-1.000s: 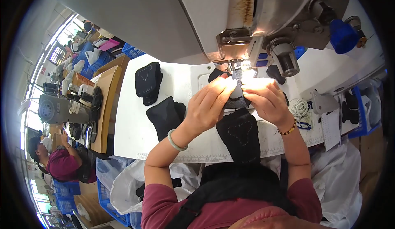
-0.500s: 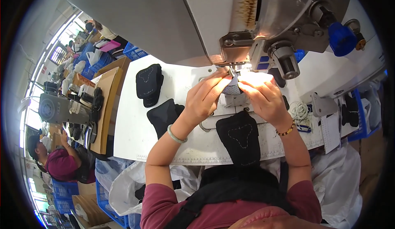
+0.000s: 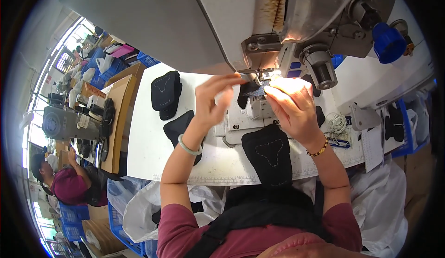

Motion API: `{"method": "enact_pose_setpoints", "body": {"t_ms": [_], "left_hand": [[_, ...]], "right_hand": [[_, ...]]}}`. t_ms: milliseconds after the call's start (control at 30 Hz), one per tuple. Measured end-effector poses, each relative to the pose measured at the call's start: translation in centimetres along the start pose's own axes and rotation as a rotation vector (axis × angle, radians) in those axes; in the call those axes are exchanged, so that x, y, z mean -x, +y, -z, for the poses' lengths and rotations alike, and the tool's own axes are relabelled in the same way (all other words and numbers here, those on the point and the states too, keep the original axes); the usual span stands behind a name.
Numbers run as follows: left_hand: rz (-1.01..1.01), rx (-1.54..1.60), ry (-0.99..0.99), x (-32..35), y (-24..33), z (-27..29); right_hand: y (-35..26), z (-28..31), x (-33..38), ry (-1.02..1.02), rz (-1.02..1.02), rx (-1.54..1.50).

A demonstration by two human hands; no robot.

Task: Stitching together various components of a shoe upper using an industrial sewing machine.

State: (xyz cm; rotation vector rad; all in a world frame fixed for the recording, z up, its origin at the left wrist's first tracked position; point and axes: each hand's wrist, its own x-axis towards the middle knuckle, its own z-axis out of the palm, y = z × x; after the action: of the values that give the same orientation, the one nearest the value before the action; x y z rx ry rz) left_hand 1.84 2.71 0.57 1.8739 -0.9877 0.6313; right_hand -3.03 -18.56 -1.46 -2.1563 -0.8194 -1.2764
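Note:
Under the lit needle area of a sewing machine (image 3: 236,21) lies a small dark fabric piece (image 3: 254,90) with a greyish edge. The thumb and fingers of my right hand (image 3: 296,105) pinch its right side. My left hand (image 3: 214,99) is off the piece on the other side, fingers stretched toward the presser foot and thumb apart, a little blurred. Closer to me, a black padded piece (image 3: 267,153) with a stitched pale outline lies at the table edge. More black pieces (image 3: 166,91) are stacked at the left, and another dark piece (image 3: 178,127) lies partly behind my left wrist.
The white table (image 3: 143,151) has a ruler strip along its front edge. At the right are a coil of pale cord (image 3: 337,123), a blue-handled tool (image 3: 340,143) and a blue crate (image 3: 410,128). White bags hang below the table. A co-worker (image 3: 72,184) sits at far left.
My left hand has let go of the fabric piece and moved left, its fingers opening. My right hand still pinches the piece, which now shows more of its dark left part.

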Motion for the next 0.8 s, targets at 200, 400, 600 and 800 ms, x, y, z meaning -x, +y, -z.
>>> {"method": "enact_pose_setpoints", "body": {"t_ms": [200, 400, 600, 800], "left_hand": [[0.389, -0.167, -0.299, -2.5, -2.9, 0.4], [1.072, 0.783, -0.136, -2.9, -5.5, 0.2], [0.905, 1.103, -0.174, -2.1, -3.5, -0.4], [0.819, 1.098, -0.109, -1.7, -2.0, -0.8]], "right_hand": [[-0.3, 0.0, -0.4, 0.004, -0.055, -0.03], [-0.1, -0.2, -0.3, 0.029, -0.06, -0.068], [0.1, -0.5, 0.6, -0.023, 0.024, -0.019], [0.3, -0.7, 0.9, -0.046, 0.043, -0.006]]}}
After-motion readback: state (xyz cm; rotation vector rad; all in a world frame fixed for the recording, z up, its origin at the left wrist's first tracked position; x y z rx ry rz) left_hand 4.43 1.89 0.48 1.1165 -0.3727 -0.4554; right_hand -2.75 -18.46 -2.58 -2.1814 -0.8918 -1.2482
